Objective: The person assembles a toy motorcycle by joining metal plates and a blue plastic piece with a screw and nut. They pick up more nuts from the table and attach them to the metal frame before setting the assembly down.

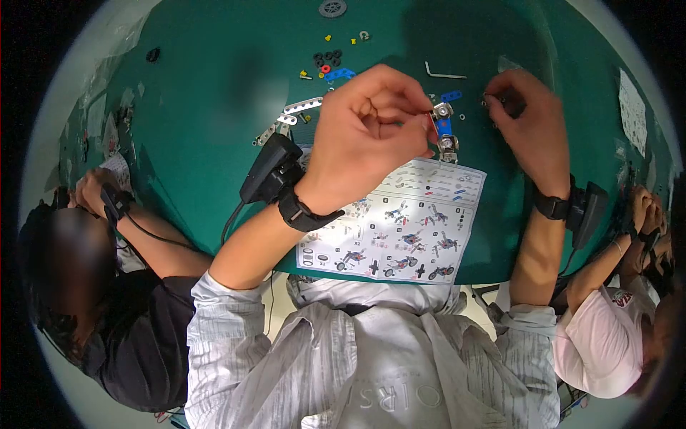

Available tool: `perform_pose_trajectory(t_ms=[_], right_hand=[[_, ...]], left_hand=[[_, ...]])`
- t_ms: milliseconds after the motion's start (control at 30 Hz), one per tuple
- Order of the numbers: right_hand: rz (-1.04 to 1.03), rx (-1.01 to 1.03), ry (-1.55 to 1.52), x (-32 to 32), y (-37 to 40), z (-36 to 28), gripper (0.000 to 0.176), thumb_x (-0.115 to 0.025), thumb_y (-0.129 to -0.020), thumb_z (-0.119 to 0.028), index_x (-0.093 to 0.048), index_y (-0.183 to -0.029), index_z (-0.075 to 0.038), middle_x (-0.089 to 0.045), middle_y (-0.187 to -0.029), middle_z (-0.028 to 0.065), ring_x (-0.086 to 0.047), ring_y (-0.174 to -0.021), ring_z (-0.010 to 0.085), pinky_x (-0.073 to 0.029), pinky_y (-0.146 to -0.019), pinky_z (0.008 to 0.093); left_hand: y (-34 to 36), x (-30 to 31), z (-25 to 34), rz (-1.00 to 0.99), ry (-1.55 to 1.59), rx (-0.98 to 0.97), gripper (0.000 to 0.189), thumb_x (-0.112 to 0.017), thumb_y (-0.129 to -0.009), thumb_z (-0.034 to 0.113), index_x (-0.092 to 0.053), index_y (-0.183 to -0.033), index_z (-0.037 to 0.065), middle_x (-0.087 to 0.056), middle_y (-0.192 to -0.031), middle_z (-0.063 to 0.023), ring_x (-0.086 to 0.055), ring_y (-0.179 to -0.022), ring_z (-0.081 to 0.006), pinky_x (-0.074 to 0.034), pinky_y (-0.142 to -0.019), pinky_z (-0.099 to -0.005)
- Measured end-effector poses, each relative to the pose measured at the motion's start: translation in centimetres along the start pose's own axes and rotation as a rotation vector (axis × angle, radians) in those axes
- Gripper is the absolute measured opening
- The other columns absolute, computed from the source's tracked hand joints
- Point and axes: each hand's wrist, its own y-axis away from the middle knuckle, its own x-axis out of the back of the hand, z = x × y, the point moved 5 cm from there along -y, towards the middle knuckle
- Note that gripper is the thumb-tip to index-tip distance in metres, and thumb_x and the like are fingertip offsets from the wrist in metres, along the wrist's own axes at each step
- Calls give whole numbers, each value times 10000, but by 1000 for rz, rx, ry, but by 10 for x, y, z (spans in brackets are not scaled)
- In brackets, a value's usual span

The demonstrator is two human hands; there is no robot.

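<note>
Your L hand [371, 121] is pinched closed, thumb + index on the small metal-and-blue assy [444, 127]; assy sits at the far edge of the instr. sheet [400, 247], over the green tabletop [193, 143]; its long axis runs approx. fore-aft, one end twd you, the other away; a blue perforated pc. [451, 95] shows at the far end, angled to R; cannot tell if joined.

Your R hand [532, 121] is part-curled, thumb + index tips close together, apart from the assy; a tiny metallic item [484, 99] shows at the tips, too small to ID; cannot tell if gripped.

Clear plastic [509, 63] lies just beyond your R hand; cannot tell if it is a bag; L-shaped hex key [444, 75] lies btwn hands, farther out, short leg pointing away; silver perforated strips [304, 106] lie beyond your L wrist; black rings [328, 56] are grouped near a red ring [326, 68].
</note>
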Motion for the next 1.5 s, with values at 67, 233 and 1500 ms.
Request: perform_pose_trajectory(t_ms=[67, 233, 1500], right_hand=[[3, 7, 17, 1, 0, -1, 120, -702, -828, -54, -658, -934, -18, -670, -889, 133, -682, -788, 280, -534, -714, 363], [-3, 20, 43, 1, 0, -3, 117, -702, -830, -62, -654, -927, -18, -665, -872, 131, -674, -776, 288, -530, -711, 366], [-6, 21, 35, 3, 1, -5, 137, -725, -833, -96, -660, -936, -34, -677, -857, 95, -648, -705, 235, -520, -661, 339]], left_hand=[[0, 0, 0, 5, 5, 11, 200, -638, -866, -108, -581, -1046, -40, -691, -919, -94, -704, -859, -142, -599, -745, -272], [0, -1, 1, -1, -17, -7, 197, -626, -882, -107, -579, -1060, -36, -678, -904, -82, -689, -835, -128, -604, -734, -278], [0, -2, -1, -7, -69, -59, 212, -592, -903, -130, -583, -1086, -24, -668, -898, -58, -665, -804, -96, -627, -706, -289]])
